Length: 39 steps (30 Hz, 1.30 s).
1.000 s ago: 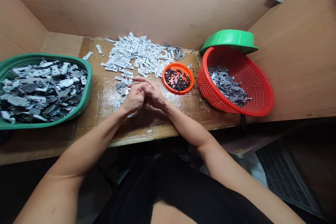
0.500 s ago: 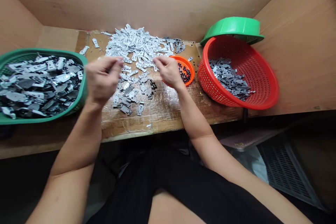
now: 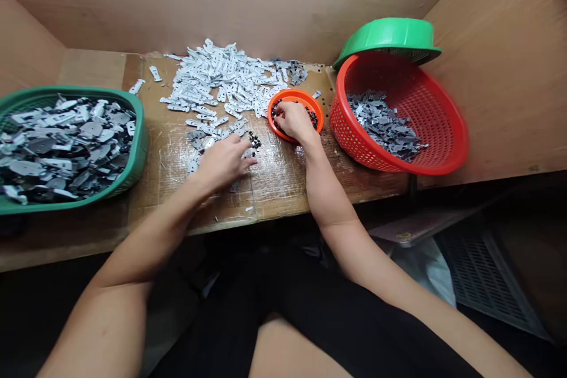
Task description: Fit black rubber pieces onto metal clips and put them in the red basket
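My left hand [image 3: 224, 160] lies palm down on a small scatter of grey metal parts [image 3: 211, 140] at the middle of the wooden table, fingers stretched over them. Beside its fingertips sits a little cluster of black beads [image 3: 254, 140]. My right hand [image 3: 295, 121] reaches into the small orange bowl [image 3: 310, 104] of black beads, fingers curled down among them. What the fingers pinch is hidden. Behind both hands spreads a pile of white metal plates [image 3: 225, 82].
A green basket [image 3: 139, 147] full of grey and white metal pieces stands at the left. At the right a red mesh basket [image 3: 443, 124] holds darker grey parts, with a green lid [image 3: 390, 35] leaning behind it. Wooden walls enclose the table [image 3: 283, 183].
Both hands were joined at the centre, then rose and parted. Now the left has come down on the grey parts and the right has moved into the orange bowl.
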Available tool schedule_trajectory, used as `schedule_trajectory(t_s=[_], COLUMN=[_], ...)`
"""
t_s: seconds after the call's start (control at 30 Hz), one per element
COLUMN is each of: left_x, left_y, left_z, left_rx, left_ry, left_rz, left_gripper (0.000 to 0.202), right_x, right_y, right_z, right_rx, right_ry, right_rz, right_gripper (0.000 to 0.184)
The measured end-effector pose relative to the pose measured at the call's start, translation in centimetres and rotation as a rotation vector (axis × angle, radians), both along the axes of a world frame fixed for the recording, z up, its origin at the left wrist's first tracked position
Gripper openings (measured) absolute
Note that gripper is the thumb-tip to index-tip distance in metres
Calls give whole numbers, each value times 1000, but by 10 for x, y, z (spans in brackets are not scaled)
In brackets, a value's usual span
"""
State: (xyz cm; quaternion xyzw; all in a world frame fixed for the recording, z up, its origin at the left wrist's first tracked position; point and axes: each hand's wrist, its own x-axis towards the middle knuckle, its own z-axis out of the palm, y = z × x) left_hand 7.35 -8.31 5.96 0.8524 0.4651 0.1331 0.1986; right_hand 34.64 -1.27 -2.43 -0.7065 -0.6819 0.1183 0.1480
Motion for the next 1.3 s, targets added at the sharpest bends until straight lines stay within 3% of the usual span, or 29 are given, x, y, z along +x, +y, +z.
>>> schedule_trajectory(t_s=[0.17,0.23,0.3,0.53,0.73,0.83,1.13,1.3], left_x=[-2,-10,-21,-51,-50,-48,-47,-46], left_y=[14,25,38,73,78,80,85,85], left_z=[-41,-54,-60,-62,-65,-65,-76,-77], left_rx=[-16,22,29,-177,-174,-214,-237,-332], left_ry=[324,322,187,-318,-483,-566,-585,-625], left_rz=[-111,-122,-58,211,262,300,352,362], left_gripper=[24,28,28,11,13,14,32,32], right_x=[1,4,7,-12,-52,-65,-88,-95], right_y=[4,4,3,-11,-33,-38,-35,-32], right_z=[-3,-2,2,20,33,33,9,-1], right_rx=[13,28,59,189,-18,-145,-115,-118], right_ry=[30,62,129,446,674,705,798,787], right_rz=[-17,-13,-27,58,301,414,395,294], right_gripper=[33,30,26,19,3,9,19,21])
